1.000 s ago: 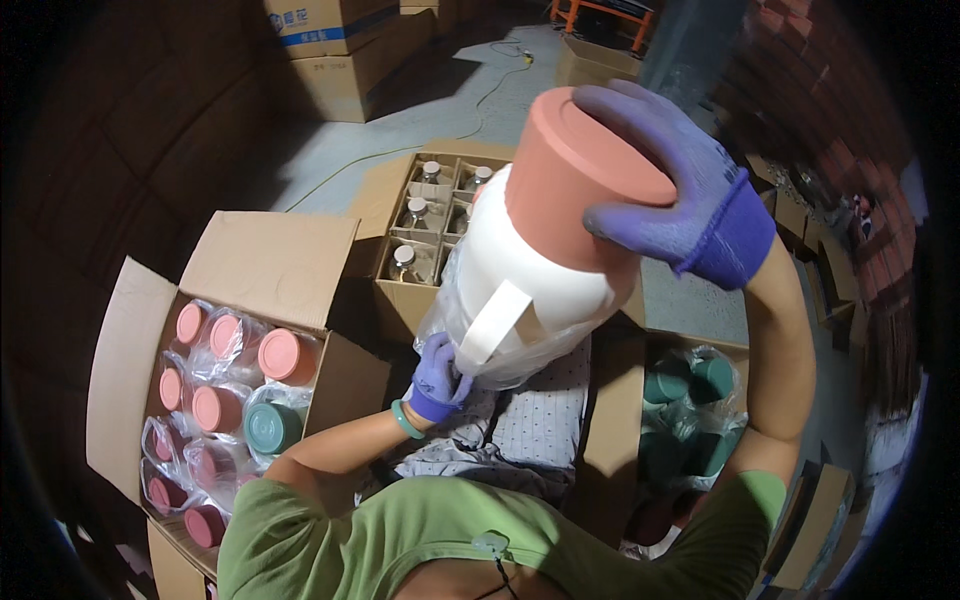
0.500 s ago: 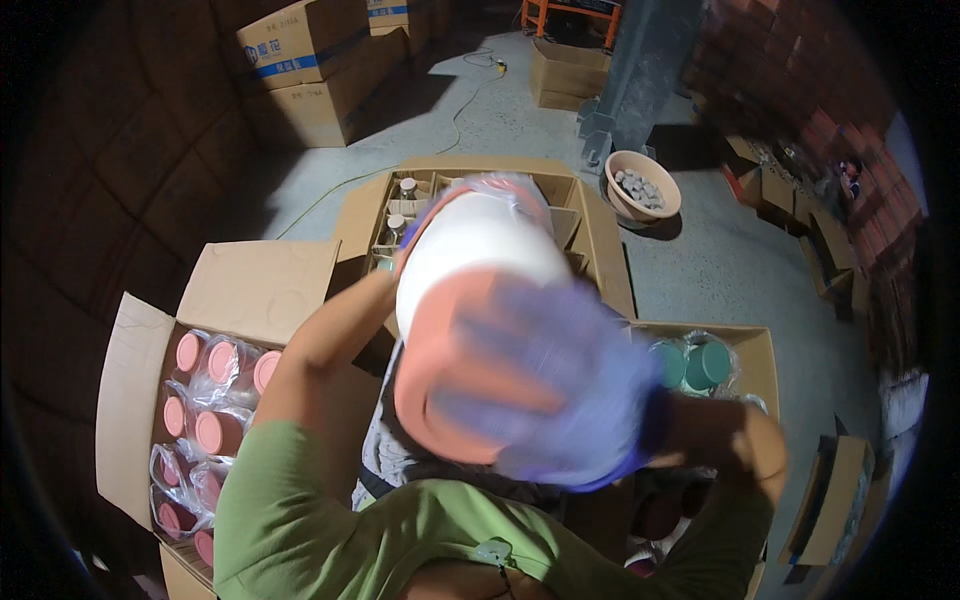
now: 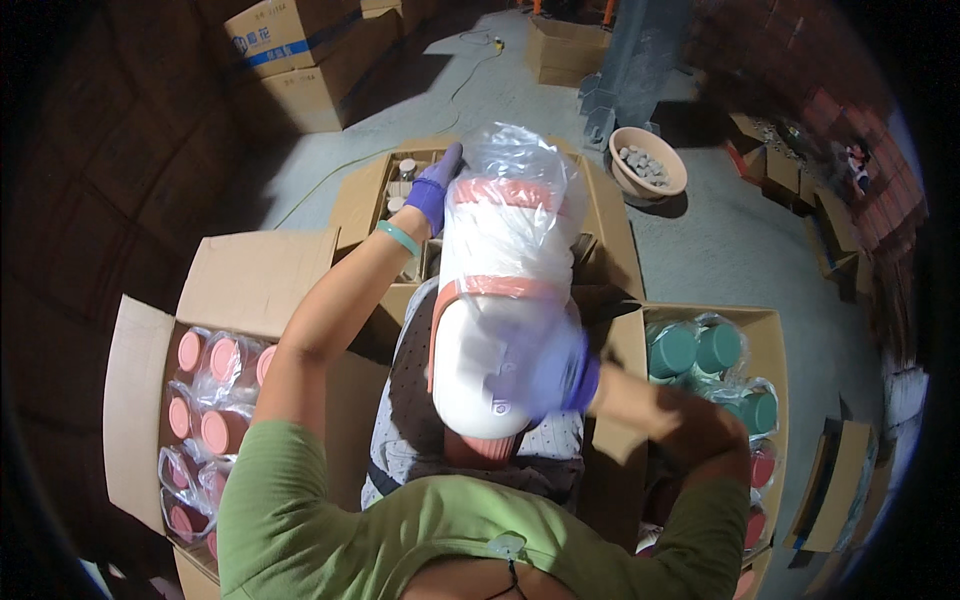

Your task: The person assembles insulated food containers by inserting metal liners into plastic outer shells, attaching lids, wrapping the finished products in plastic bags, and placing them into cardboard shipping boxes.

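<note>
A large white vacuum jug [image 3: 472,350] with salmon-pink trim lies lengthwise before me, its pink spout toward my body. Clear plastic bag film [image 3: 515,225] covers its far part and bunches beyond the pink end. My left hand [image 3: 433,192], in a purple glove, is closed against the far left side of the bagged jug; part of its fingers is hidden. Over the right side of the jug's white top is my right hand [image 3: 545,365], gloved in purple and smeared by motion, so its finger shape is unclear.
Ahead stands an open divided carton [image 3: 352,215] holding several small bottles. Left is a carton of bagged pink-lidded containers [image 3: 222,432]; right, a carton holds green ones [image 3: 718,347] and pink ones. A tub of grey pieces [image 3: 665,190] stands by a metal column [image 3: 640,70].
The jug has swung round: its pink base faced me before, now its white top and spout do. My left hand shows more, and my right has moved from the base to the top.
</note>
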Available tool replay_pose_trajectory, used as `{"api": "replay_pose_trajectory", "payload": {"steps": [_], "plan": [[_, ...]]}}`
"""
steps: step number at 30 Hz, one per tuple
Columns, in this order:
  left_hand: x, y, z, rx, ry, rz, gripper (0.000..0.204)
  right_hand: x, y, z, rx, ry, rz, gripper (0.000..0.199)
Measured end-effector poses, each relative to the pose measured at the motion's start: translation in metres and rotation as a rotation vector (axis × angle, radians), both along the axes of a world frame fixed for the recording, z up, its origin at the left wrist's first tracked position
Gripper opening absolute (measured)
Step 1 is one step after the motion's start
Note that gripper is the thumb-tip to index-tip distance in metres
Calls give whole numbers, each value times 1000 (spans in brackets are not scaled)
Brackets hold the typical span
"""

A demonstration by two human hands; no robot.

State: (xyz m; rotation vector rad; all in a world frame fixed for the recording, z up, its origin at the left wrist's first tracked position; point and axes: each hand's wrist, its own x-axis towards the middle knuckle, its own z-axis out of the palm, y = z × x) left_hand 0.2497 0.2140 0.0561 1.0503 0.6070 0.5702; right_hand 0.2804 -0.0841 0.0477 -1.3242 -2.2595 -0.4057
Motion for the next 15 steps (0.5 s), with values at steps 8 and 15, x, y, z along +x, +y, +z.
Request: {"api": "replay_pose_trajectory", "payload": {"steps": [8,15], "plan": [[-27,7,-12,-66,-107,-75,67,5,9,3,230,261,-195,48],[-31,11,-18,8,-101,-114,63,16,-6,4,-60,144,-159,31]]}}
